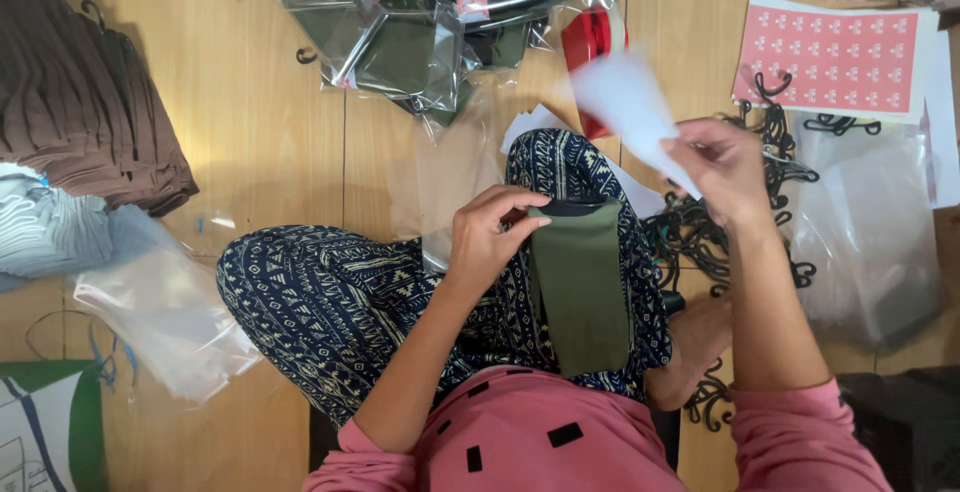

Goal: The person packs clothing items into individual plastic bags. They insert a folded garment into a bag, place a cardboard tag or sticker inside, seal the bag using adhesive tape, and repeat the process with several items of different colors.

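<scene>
Head view, looking down at a lap in blue patterned trousers (pixel 330 302). Left hand (pixel 490 237) pinching the top edge of a long olive-green folded cloth (pixel 580 292), laid flat along the right leg. Right hand (pixel 725 167) lifted higher, fingers closed on a blurry white paper piece (pixel 625 102). Just beside that hand, on the wooden floor (pixel 250 132), a heap of small black plastic hangers (pixel 770 187). Farther up, a pink sticker sheet (pixel 830 57) and shiny clear bags with green cloth inside (pixel 400 32). Far left, a stack of brown folded cloths (pixel 90 102).
</scene>
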